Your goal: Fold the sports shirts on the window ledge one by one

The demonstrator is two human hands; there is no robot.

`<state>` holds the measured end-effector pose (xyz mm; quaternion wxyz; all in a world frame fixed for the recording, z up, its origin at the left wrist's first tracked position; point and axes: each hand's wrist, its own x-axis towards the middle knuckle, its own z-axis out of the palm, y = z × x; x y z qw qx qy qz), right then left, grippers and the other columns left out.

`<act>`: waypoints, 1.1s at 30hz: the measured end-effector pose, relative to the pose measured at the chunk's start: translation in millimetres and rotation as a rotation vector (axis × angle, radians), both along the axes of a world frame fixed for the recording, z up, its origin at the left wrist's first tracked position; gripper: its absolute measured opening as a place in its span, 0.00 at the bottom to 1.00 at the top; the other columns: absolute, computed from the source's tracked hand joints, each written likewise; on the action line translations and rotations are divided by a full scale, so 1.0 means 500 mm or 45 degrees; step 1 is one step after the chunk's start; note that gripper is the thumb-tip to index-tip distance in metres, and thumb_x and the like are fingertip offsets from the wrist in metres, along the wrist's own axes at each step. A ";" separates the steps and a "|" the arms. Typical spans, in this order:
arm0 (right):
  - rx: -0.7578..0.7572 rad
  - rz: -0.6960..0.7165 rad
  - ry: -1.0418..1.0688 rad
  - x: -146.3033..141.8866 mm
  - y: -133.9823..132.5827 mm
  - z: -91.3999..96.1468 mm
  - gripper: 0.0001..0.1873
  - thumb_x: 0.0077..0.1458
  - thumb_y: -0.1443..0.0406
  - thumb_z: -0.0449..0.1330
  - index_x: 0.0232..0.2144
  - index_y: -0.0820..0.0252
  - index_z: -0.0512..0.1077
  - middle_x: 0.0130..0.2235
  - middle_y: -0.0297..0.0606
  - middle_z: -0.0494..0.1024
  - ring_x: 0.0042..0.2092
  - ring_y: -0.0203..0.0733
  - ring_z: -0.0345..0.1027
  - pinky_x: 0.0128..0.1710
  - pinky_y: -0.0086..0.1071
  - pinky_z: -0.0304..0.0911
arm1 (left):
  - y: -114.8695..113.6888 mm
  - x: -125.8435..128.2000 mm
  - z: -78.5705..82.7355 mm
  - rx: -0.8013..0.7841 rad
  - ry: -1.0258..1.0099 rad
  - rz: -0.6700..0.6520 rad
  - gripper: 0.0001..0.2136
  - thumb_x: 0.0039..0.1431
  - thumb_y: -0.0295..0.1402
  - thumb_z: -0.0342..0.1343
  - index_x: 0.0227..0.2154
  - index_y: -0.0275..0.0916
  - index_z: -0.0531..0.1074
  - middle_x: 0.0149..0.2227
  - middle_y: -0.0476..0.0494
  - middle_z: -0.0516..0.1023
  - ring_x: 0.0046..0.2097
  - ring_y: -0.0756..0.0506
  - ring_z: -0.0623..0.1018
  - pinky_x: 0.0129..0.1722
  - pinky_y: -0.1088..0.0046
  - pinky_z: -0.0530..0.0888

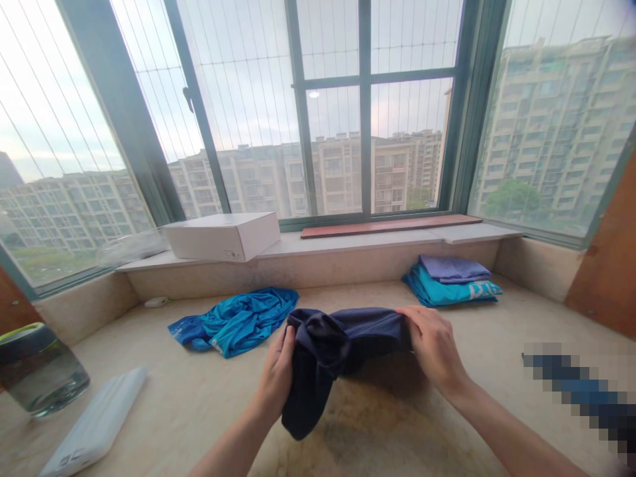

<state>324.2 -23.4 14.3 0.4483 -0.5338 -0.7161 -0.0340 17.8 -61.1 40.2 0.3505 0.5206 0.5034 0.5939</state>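
Observation:
A dark navy garment (318,358) is held up between my two hands, bunched on the left and stretched toward the right; its exact kind does not show. My left hand (278,371) grips the bunched side, thumb on top, while a part of the cloth hangs below. At the other end, my right hand (434,341) pinches the upper edge. Behind my left hand lies a crumpled bright blue garment (248,321). Beyond my right hand sits a stack of folded clothes, a purple one (454,268) on top of a turquoise one (437,288) with white lettering.
A white box (223,238) and a long reddish board (387,226) rest on the ledge under the windows. On the left stand a water bottle (44,371) and a pale rectangular device (97,421). A small white object (156,302) lies near the back left. Something pixelated covers the right edge.

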 end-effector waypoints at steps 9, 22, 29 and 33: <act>-0.122 0.494 -0.117 -0.057 -0.044 0.004 0.22 0.66 0.60 0.54 0.60 0.54 0.68 0.58 0.45 0.73 0.60 0.49 0.65 0.61 0.44 0.59 | -0.008 0.007 -0.016 -0.317 -0.093 -0.177 0.24 0.63 0.52 0.53 0.52 0.39 0.76 0.53 0.40 0.80 0.56 0.37 0.78 0.60 0.57 0.69; -0.327 0.662 -0.027 -0.098 -0.076 -0.014 0.20 0.65 0.68 0.54 0.57 0.56 0.72 0.45 0.42 0.81 0.46 0.49 0.72 0.49 0.42 0.65 | -0.051 0.063 -0.029 -0.087 0.433 -0.483 0.27 0.65 0.56 0.47 0.32 0.36 0.78 0.33 0.43 0.81 0.38 0.41 0.76 0.40 0.70 0.73; -0.249 0.431 0.192 -0.072 -0.044 -0.006 0.15 0.66 0.63 0.49 0.35 0.58 0.75 0.37 0.42 0.80 0.40 0.48 0.73 0.42 0.38 0.66 | -0.015 0.024 -0.026 -0.225 -0.214 -0.340 0.26 0.62 0.56 0.53 0.43 0.36 0.79 0.42 0.40 0.83 0.46 0.38 0.80 0.51 0.63 0.73; -0.210 0.444 0.276 -0.075 -0.052 0.004 0.15 0.66 0.60 0.50 0.34 0.57 0.73 0.36 0.41 0.79 0.39 0.48 0.73 0.42 0.37 0.66 | -0.005 0.017 -0.026 -0.240 -0.302 -0.318 0.28 0.61 0.56 0.54 0.48 0.35 0.79 0.45 0.37 0.83 0.49 0.36 0.80 0.55 0.57 0.73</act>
